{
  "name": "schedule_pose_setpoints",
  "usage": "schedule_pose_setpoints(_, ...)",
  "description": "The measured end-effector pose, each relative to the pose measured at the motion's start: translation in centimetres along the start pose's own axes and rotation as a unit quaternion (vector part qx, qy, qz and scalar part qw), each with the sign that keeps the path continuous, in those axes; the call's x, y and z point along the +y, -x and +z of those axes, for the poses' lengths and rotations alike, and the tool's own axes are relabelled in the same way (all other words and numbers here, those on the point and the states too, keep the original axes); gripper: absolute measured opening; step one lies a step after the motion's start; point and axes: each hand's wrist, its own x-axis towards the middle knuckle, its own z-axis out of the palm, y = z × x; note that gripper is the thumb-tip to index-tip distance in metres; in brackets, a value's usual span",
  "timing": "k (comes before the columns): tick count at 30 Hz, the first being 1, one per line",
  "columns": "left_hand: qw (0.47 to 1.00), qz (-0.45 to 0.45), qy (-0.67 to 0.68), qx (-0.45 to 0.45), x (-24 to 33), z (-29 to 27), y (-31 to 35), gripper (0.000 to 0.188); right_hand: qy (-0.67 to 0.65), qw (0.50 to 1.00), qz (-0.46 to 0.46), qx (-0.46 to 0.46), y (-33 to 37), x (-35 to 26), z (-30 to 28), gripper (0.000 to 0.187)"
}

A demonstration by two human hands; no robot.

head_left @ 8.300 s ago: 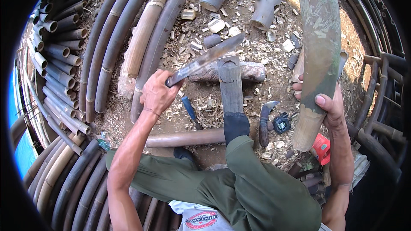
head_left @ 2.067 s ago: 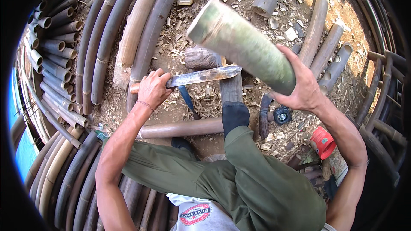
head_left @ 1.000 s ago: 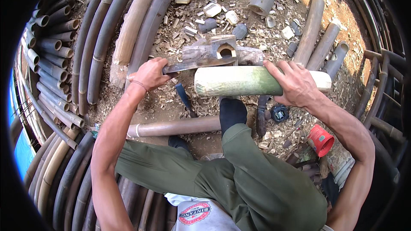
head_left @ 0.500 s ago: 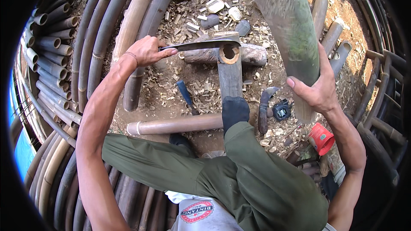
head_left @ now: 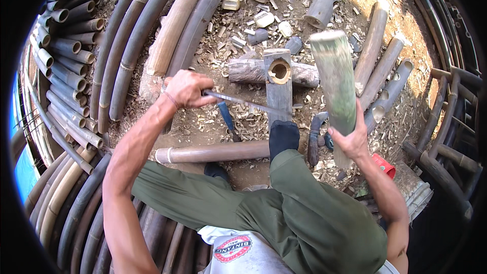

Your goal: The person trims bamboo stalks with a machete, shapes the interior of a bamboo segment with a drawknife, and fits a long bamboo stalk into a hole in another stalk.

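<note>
Grn club (head_left: 335, 81) fore-aft, head fwd

The club (head_left: 335, 81) in the right grip (head_left: 352, 141) is streaky pale green; the knife (head_left: 248, 102) in the left grip (head_left: 191, 90) is grey-bladed; the tool handle (head_left: 225, 115) nearby is blue.

Dirt ground (head_left: 247, 172) under pale chips (head_left: 264, 19), a short log (head_left: 247, 72) and a blue-handled tool (head_left: 226, 115)
</note>
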Motion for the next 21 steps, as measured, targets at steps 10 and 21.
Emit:
schedule_pose_setpoints(10, 0.881, -0.310, 0.139, 0.329, 0.7, 3.8, -9.4, 0.056, 0.017, 0.972, 0.221, 0.076, 22.4, 10.4, 14.0, 0.067)
schedule_pose_setpoints(21, 0.913, -0.252, -0.095, 0.306, 0.4, 4.4, -0.6, 0.075, 0.048, 0.975, 0.197, 0.095, 11.6, 15.9, 12.4, 0.038)
